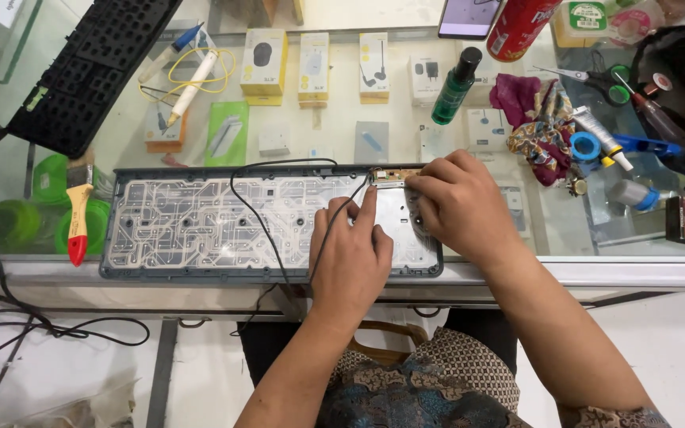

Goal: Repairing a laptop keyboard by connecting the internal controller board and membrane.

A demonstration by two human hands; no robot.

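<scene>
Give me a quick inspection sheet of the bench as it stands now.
Surface: glass counter top with small boxed goods showing beneath.
Job's things: opened grey keyboard base with clear printed membrane sheet; small circuit board at its top edge.
Clutter: black key frame, red-handled brush, green bottle, scissors, crumpled patterned cloth.
Fingers: left hand presses on the membrane; right hand pinches at the circuit board.
Cables: thin black cable loops across the membrane and off the front edge.
Surroundings: white floor below with loose black wires.
</scene>
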